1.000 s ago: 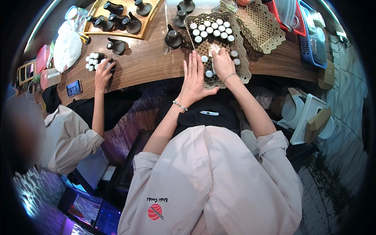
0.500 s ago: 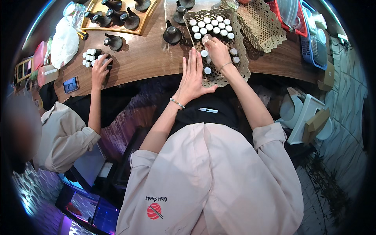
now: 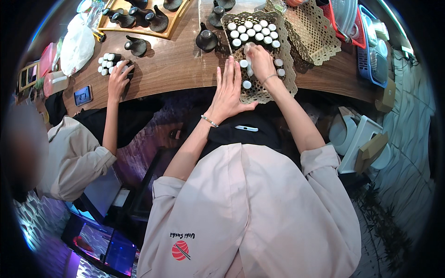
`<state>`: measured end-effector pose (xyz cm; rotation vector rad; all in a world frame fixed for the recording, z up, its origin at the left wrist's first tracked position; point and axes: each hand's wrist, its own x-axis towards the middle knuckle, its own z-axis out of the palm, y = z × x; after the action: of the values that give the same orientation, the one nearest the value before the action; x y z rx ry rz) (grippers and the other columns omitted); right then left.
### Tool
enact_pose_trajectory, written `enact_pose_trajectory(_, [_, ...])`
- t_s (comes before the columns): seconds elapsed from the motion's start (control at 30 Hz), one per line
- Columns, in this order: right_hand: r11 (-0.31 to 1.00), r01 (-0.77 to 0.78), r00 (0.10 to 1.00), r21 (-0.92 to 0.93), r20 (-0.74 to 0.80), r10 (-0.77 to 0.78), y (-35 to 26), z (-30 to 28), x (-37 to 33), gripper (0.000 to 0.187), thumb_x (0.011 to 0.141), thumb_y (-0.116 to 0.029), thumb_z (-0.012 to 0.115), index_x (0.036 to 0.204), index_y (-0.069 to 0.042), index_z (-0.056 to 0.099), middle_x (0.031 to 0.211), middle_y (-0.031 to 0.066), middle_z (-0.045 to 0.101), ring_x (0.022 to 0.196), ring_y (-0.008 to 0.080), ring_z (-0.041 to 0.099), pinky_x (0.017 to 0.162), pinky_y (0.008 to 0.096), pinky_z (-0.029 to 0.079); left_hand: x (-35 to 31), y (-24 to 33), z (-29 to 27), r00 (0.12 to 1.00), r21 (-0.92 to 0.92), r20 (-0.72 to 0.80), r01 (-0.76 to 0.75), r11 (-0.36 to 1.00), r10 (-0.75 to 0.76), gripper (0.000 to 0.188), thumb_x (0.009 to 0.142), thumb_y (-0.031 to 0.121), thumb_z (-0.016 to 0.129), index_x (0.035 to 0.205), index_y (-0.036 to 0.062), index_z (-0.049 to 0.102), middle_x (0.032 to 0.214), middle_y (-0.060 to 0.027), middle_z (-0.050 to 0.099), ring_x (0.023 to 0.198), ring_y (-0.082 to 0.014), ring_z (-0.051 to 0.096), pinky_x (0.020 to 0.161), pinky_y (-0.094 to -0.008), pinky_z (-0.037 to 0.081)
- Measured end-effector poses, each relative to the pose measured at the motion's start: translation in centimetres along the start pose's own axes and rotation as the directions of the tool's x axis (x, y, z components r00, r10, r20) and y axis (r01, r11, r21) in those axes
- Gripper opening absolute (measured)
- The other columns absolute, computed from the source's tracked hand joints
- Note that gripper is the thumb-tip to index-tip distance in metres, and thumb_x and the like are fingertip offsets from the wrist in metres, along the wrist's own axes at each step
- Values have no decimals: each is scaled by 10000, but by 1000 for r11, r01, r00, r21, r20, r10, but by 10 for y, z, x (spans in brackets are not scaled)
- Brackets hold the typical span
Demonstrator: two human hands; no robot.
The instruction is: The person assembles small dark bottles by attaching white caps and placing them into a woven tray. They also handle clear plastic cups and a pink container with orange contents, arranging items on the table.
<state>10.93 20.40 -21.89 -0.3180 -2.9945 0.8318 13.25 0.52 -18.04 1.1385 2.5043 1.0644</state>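
Note:
A gold lace-patterned basket (image 3: 290, 74) holds several small dark bottles with white caps (image 3: 251, 33), most grouped at its far end. Inside it, my right hand (image 3: 260, 62) is closed around a crumpled white tissue or cloth (image 3: 250, 69), whose end hangs below the fingers. Beside the near bottles, my left hand (image 3: 228, 92) lies along the basket's left side. Its fingers are stretched out and its thumb points right along the near end; nothing is in it.
Dark long-necked jugs (image 3: 206, 39) stand left of the basket, more on a wooden tray (image 3: 174, 28). Another lace basket (image 3: 320, 41) sits at right, near red (image 3: 357, 39) and blue baskets (image 3: 371, 69). A co-worker's hand (image 3: 119, 79) touches white-capped bottles (image 3: 105, 65); a phone (image 3: 83, 95) lies nearby.
My right hand has shifted slightly right and nearer inside the basket with the white tissue or cloth. My left hand stays in place. The whole view has moved a little.

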Motion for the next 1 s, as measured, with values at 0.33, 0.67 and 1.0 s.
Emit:
enact_pose_trajectory(0.33, [990,62,998,-130,20,-60,7,-14,-20,230,914,-70,607,1090,-38,753,1064,200,660,1029,372,675,899,463,557,3,-3,0,1000,-25,-23,-1,1000,1,1440,681,592,859,1615,-77,-9,1682,-328,19,1577,-462,58,1257,-625,66])
enact_pose_trajectory(0.67, [978,136,984,-157,134,-115,5,-21,-41,243,861,3,632,1053,-27,779,1036,189,690,962,374,699,846,456,566,4,-1,-3,999,23,-5,38,999,-37,1421,703,591,854,1608,-93,-3,1676,-340,21,1575,-472,61,1251,-628,85])
enact_pose_trajectory(1.0, [184,-392,892,901,324,315,8,-97,-50,325,1012,-99,659,1305,34,617,1206,110,706,1024,158,702,861,287,575,4,-1,-5,1000,-2,-6,29,1000,-29,1418,707,592,850,1605,-97,-5,1672,-348,27,1573,-474,68,1252,-624,81])
